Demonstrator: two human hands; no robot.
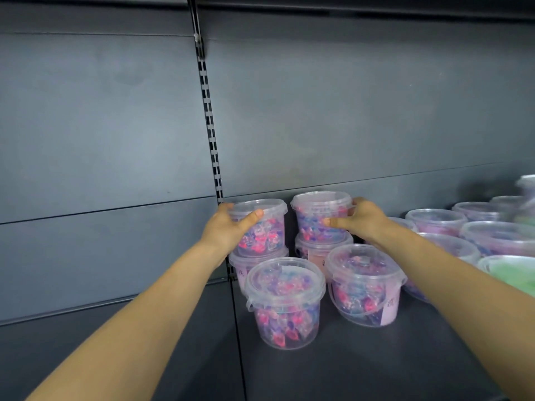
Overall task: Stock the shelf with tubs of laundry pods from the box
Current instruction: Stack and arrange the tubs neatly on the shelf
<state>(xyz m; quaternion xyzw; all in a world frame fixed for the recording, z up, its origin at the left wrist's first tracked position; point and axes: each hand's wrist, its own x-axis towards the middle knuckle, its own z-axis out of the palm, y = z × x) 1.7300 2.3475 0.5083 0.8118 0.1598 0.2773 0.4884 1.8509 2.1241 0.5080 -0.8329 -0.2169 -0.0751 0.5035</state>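
The dark grey sheet-metal back panel fills most of the view, split by a black slotted upright running from twelve o'clock down to the centre. Below it, the matt dark grey shelf deck spreads from six to four o'clock. The box is not in view. At three o'clock a cluster of clear round lidded plastic tubs of pink and purple pods stands on the deck, with a clear tub of green pods at its five o'clock edge. Near the centre the front left tub and the front right tub stand upright. Behind them the back row is two high: the left upper tub sits on the left lower tub, and the right upper tub on the right lower tub, all axes vertical. The left hand grips the left upper tub from its nine o'clock side, thumb across the front wall. The right hand grips the right upper tub from three o'clock in the same way. Both arms reach out nearly straight, with the front tubs between the forearms. Each hand has its own tub, so neither is nearer. I judge both upper tubs to be resting on the lids beneath, though I cannot tell whether they are squarely seated. Letting go and drawing back toward six o'clock looks like the next move.
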